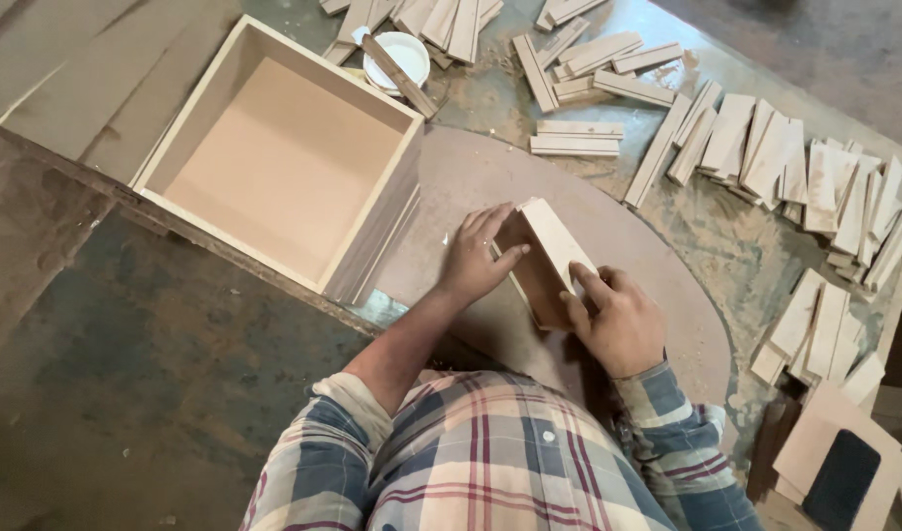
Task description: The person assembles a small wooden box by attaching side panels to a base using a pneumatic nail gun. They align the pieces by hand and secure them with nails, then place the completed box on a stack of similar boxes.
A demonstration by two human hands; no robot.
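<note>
I'm joining two boards (pixel 547 258) on the worktop (pixel 667 295): left hand (pixel 474 258) braces, right hand (pixel 618 320) fingers clamp; next needs the joint held square

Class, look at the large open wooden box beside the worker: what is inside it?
The large open wooden box shows only its bare brown bottom panel and pale inner walls; nothing lies in it. The base of its near right wall is hidden behind that wall's rim.
</note>
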